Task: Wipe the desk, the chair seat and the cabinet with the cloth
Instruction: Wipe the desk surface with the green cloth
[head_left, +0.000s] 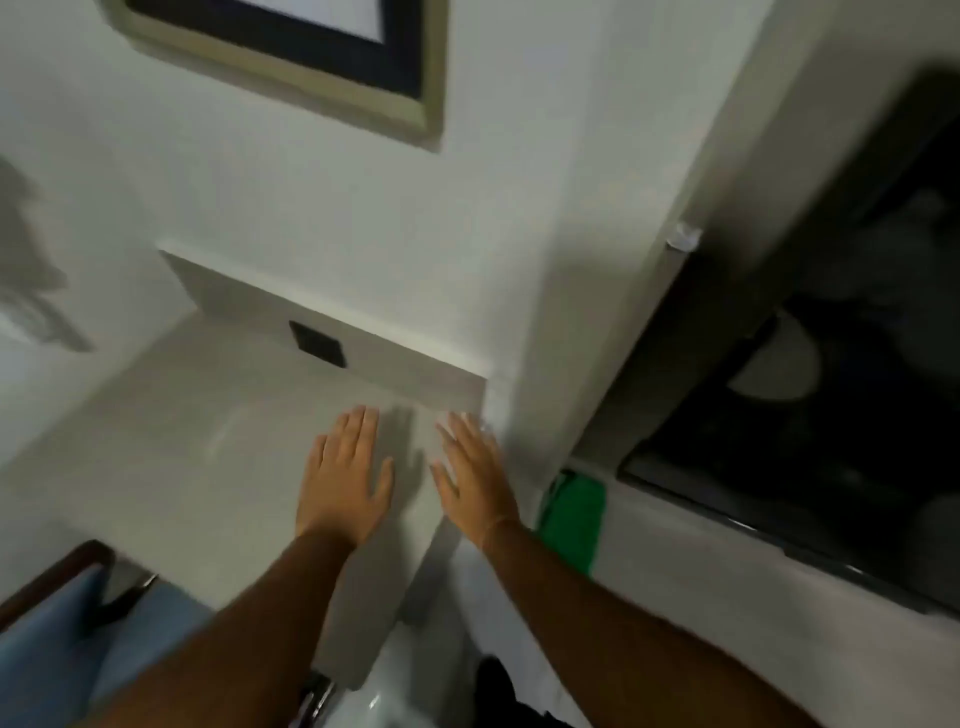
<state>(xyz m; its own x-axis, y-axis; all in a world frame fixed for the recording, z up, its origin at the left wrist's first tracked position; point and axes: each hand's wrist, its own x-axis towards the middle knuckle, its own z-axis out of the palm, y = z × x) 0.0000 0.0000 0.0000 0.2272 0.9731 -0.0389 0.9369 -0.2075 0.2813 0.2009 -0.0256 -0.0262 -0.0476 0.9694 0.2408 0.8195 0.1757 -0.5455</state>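
Observation:
My left hand (345, 475) and my right hand (475, 478) are stretched out side by side above the right end of the pale grey desk (171, 447), palms down, fingers spread, holding nothing. A green cloth (574, 517) lies folded on the white cabinet top (691, 577), just right of my right wrist and beyond the white pillar. The chair (57, 623), with a blue seat and back and a dark wooden arm, stands at the lower left, tucked partly under the desk. The frame is blurred.
A white pillar (597, 270) separates the desk from the cabinet. A dark socket plate (318, 344) sits in the desk's low back panel. A framed picture (306, 62) hangs on the wall above. A dark screen (841, 426) stands on the cabinet at right.

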